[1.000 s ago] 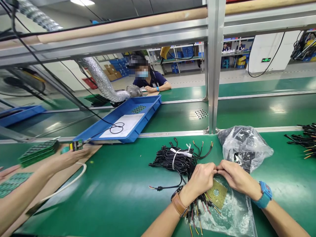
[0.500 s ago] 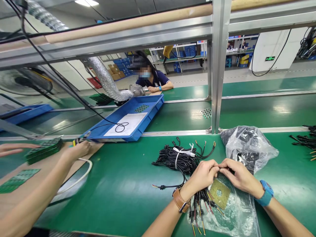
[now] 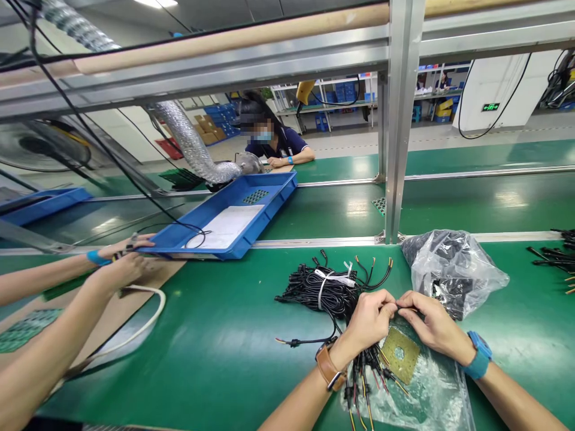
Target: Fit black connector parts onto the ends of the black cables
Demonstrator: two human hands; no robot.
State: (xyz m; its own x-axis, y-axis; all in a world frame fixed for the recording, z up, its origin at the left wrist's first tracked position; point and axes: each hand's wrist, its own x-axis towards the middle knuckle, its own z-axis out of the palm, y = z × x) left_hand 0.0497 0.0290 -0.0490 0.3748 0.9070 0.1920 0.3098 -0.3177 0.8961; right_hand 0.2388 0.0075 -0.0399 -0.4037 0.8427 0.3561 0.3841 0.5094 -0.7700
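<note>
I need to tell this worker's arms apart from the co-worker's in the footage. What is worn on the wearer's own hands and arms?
Both forearms are bare, with no sleeves or gloves in view. The left hand has a brown strap with a metal buckle at its wrist. The right hand has a bright blue watch-like wristband.

Single head view, looking forward-down across green bench (image 3: 215,335); hands close below; far background probably distorted.

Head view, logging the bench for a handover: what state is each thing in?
left hand: pinching a black wire
right hand: pinching the same wire
cable bundle: tied with a white strap
clear bag: crumpled, holds black parts
blue tray: tilted on the rail
square board: flat on plastic
</note>
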